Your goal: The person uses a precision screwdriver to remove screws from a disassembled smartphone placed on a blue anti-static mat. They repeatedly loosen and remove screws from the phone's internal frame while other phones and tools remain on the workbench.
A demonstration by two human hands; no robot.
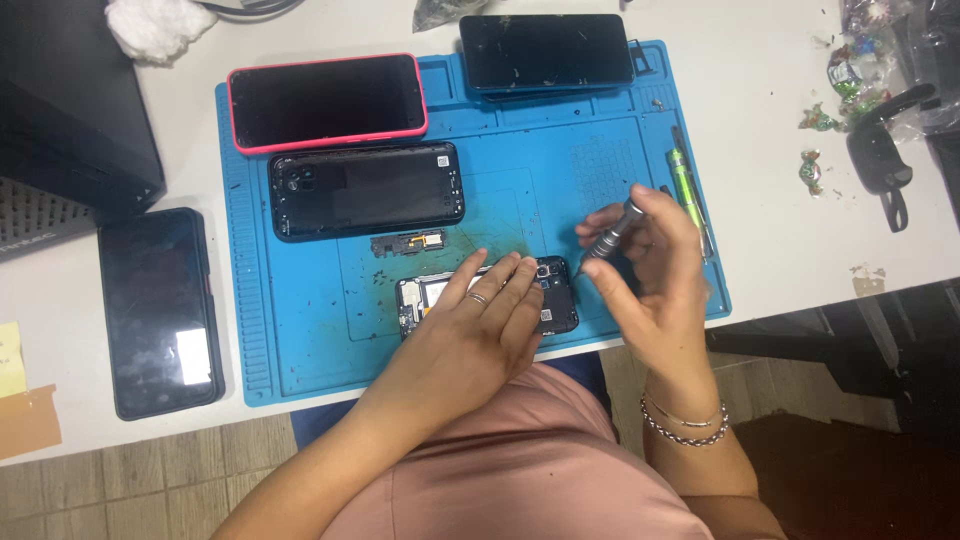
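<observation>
A person's left hand lies flat, fingers released, pinning an opened black phone at the near edge of a blue repair mat, while the right hand, fingers clenched around a grey precision screwdriver, sets the tip beside the phone's camera end. The phone sits close to the mat's front lip, near the counter edge; a slip of the palm could push it off, and a tip that skates off a screw could gouge the exposed board. Dark specks litter the mat, so a loosened screw might be lost among them.

Just beyond lies a small loose black part, then a black back cover bearing a small white sticker at its right corner. A green-handled tool rests along the mat's right rim. Farther on sit a red-cased phone and a dark phone. Left of the mat lies another black phone, with a yellow note and brown tape at the edge. Crumpled foil wrappers are scattered at far right.
</observation>
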